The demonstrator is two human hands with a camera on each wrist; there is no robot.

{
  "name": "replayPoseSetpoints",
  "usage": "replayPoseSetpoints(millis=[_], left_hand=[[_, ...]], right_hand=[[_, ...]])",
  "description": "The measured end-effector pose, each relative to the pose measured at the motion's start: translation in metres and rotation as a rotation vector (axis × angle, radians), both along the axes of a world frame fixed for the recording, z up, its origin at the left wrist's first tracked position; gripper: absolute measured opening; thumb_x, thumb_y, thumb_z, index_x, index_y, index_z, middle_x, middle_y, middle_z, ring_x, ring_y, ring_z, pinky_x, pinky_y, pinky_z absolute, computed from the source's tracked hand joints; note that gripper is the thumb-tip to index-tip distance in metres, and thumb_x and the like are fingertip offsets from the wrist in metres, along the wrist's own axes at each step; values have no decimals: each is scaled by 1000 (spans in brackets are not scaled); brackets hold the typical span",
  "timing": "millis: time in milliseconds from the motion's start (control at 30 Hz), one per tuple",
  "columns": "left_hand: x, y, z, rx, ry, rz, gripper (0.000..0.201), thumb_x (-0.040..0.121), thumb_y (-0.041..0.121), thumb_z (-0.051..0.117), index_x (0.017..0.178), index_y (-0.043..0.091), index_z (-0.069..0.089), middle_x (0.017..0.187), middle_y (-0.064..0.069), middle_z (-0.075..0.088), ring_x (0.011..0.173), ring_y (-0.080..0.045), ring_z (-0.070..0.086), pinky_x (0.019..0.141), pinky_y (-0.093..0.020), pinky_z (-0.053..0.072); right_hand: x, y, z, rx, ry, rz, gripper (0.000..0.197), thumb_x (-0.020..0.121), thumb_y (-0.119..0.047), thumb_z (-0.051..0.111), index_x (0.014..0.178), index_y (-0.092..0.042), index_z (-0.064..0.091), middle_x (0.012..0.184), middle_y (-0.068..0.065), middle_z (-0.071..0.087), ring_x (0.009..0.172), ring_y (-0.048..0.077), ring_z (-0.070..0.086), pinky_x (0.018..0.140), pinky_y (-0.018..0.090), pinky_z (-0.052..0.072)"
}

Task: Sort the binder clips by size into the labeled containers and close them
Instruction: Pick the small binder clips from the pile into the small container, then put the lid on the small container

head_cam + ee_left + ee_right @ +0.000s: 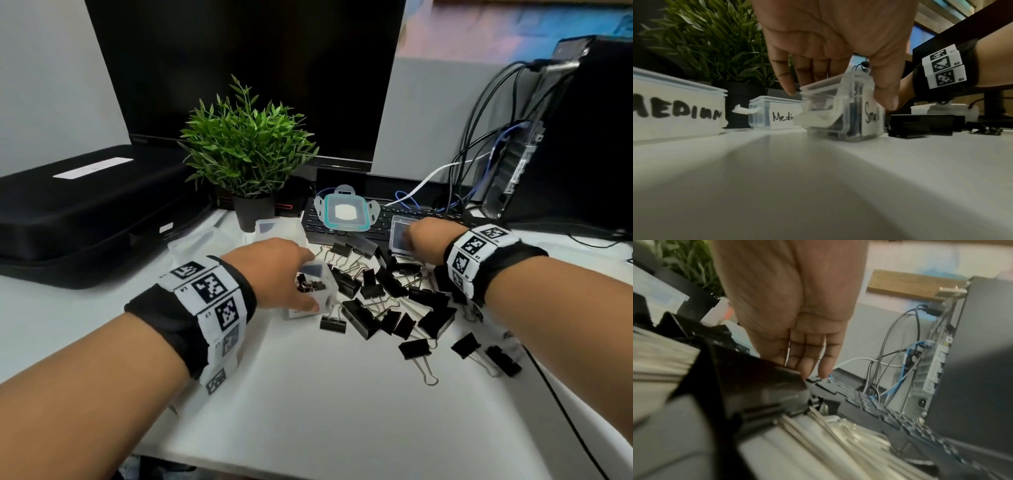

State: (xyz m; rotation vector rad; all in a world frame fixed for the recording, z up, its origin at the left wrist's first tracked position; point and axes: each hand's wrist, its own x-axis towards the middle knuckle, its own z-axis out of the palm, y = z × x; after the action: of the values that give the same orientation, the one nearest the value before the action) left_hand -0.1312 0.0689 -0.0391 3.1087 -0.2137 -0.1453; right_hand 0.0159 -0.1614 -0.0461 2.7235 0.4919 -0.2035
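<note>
Glossy black binder clips with bare wire handles; translucent plastic containers, paper labels; smooth matt white bench.

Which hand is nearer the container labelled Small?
Left. The left hand grips the Small container from above, thumb and fingers on opposite sides. The right hand is across the clip pile, reaching toward the keyboard.
</note>
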Motion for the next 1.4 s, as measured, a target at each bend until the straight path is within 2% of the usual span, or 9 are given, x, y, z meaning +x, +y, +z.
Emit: replayPoseSetpoints(millis=[233, 367, 667, 767, 867, 1067, 1200, 1333, 1400], left_hand=[[0, 3, 2, -44, -11, -23, 93, 72, 66, 62, 148, 28, 22, 144, 3, 40, 135, -17, 30, 107, -38, 35], [1, 5, 6, -137, -152, 18, 76, 87, 62, 44, 149, 26, 19, 144, -1, 39, 134, -21, 32, 108, -43, 33], [-9, 17, 8, -272, -311, -33, 120, 65, 51, 79, 150, 30, -3, 156, 4, 10, 142, -17, 15, 114, -34, 22], [-15, 15, 8, -253, -326, -87, 111, 67, 50, 77, 150, 30, 7, 154, 6, 18, 140, -14, 19, 114, -36, 25], [-18, 12, 9, -235, -353, -92, 101, 71, 47, 75, 150, 27, 15, 148, 4, 33, 136, -14, 30, 111, -32, 30], [-21, 13, 10, -139, -305, -37, 87, 73, 52, 69, 145, 23, 29, 134, 1, 51, 122, -17, 47, 98, -27, 40], [-20, 12, 9, -41, -250, -31, 82, 77, 61, 59, 144, 20, 35, 138, -2, 48, 128, -19, 42, 104, -34, 38], [-19, 12, 8, -43, -195, -21, 81, 80, 62, 56, 146, 22, 31, 142, 0, 44, 130, -18, 39, 103, -31, 36], [-18, 13, 7, -48, -169, -15, 80, 81, 60, 55, 147, 22, 30, 145, 1, 41, 133, -17, 37, 104, -29, 33]], right_hand=[[-16, 8, 15, 115, -89, 94, 15, 90, -7, 47, 101, -11, 58, 101, 12, 63, 89, 29, 59, 72, 30, 45], [-36, 18, 31, 464, -91, 238, 13, 90, -11, 51, 79, -16, 53, 75, -1, 58, 71, 18, 56, 62, 22, 36], [-71, 34, 41, 1303, 923, 226, 18, 91, 5, 50, 79, -8, 53, 76, 7, 66, 65, 15, 63, 67, 27, 55], [-75, 36, 33, 1448, 1103, 206, 4, 83, -4, 58, 84, -7, 55, 77, 8, 66, 71, 17, 66, 70, 30, 58], [-73, 37, 23, 1513, 1238, 194, 31, 67, -17, 82, 86, -6, 60, 80, 12, 67, 74, 20, 68, 72, 34, 59], [-74, 47, 19, 1408, 831, 75, 5, 91, -7, 57, 96, -9, 56, 83, 12, 64, 73, 21, 67, 69, 35, 57], [-75, 50, 25, 1167, 553, 136, 48, 83, -15, 70, 126, -18, 51, 113, 8, 62, 90, 16, 62, 72, 32, 55], [-87, 56, 28, 782, 377, 293, 78, 79, -27, 75, 145, -21, 34, 140, -7, 47, 110, 0, 48, 85, 9, 41], [-88, 60, 25, 693, 319, 320, 80, 78, -32, 76, 146, -23, 34, 141, -7, 47, 115, 3, 48, 93, 16, 40]])
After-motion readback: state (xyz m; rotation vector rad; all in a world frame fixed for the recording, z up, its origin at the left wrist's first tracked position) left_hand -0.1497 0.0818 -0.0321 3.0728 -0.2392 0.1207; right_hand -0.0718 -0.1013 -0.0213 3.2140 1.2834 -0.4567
